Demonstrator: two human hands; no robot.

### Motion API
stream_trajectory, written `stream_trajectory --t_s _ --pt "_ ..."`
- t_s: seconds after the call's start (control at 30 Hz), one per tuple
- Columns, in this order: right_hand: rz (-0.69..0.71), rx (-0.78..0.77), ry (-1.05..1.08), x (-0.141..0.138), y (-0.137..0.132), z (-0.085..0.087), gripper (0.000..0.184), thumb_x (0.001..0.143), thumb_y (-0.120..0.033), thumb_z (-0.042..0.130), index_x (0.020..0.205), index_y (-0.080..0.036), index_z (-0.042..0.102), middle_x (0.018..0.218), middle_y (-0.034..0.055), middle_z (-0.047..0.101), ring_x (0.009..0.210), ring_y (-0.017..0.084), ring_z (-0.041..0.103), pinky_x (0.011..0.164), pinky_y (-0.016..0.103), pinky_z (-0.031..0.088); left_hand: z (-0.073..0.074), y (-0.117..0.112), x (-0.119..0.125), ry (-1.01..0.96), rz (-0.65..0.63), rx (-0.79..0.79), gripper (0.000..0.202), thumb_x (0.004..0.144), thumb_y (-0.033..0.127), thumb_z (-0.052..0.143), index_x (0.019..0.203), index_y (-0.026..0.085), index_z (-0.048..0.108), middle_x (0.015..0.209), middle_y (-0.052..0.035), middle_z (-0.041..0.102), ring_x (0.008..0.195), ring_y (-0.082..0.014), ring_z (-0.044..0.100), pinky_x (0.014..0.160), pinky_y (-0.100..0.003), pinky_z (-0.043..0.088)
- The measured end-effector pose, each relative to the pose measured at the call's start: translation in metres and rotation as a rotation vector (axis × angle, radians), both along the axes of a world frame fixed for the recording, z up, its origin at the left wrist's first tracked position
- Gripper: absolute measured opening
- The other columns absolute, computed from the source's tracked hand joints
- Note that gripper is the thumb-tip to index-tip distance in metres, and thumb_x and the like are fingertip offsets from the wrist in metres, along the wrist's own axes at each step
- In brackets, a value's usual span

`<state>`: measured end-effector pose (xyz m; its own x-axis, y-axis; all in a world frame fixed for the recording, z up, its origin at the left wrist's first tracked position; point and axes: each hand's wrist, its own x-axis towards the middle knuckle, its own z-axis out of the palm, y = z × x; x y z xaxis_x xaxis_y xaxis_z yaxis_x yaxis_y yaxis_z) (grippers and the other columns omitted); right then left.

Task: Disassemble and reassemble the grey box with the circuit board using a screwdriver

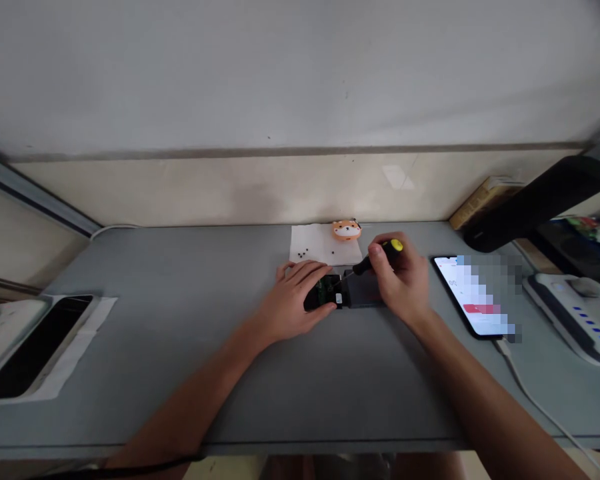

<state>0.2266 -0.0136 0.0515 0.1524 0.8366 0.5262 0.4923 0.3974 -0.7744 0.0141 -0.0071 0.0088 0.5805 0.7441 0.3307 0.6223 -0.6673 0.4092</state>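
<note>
while the left hand (294, 298) steadies the device (341, 293), no writing reads.

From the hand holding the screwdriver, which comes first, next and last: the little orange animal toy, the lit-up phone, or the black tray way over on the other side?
Measured from the right hand in the head view:
1. Glowing smartphone with white cable, just to its right on the grey table.
2. Small orange animal-face toy, behind it on the white paper; nearly as close as the phone.
3. Black rectangular tray in a white frame, far left edge.

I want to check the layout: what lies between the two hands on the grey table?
In the head view, a small opened device with a green board lies between left hand and right hand, under the screwdriver.
</note>
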Motion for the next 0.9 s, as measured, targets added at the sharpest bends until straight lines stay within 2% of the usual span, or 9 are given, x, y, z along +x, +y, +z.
stream_trajectory --t_s 0.5,0.73,0.9 --pt "0.038 0.004 -0.029 -0.0003 0.0026 -0.0038 0.029 0.095 -0.05 0.059 0.086 -0.022 0.058 0.061 -0.004 0.056 0.048 0.01 0.047 0.047 0.023 0.038 -0.0008 0.0013 0.0 0.036 -0.045 0.005 0.05 0.095 0.038 0.065 0.14 0.021 0.052 0.139 -0.0127 0.064 0.131 -0.0289 0.058 0.116 -0.049 0.033" --pt "0.039 0.016 -0.054 -0.0016 0.0032 -0.0033 0.028 0.095 -0.049 0.058 0.086 -0.023 0.058 0.06 -0.0043 0.055 0.047 0.01 0.046 0.047 0.023 0.036 -0.001 0.0015 0.0005 0.049 -0.042 -0.03 0.047 0.096 0.038 0.064 0.139 0.025 0.053 0.138 -0.0096 0.066 0.129 -0.0275 0.059 0.117 -0.049 0.033" --pt "0.069 -0.036 -0.085 -0.0014 0.0028 0.0005 0.028 0.095 -0.05 0.059 0.086 -0.023 0.057 0.057 -0.005 0.052 0.047 0.011 0.044 0.048 0.025 0.035 -0.0014 0.0022 0.0014 0.049 -0.034 -0.047 0.045 0.095 0.036 0.066 0.137 0.026 0.054 0.137 -0.0079 0.067 0.126 -0.0269 0.062 0.116 -0.048 0.034"
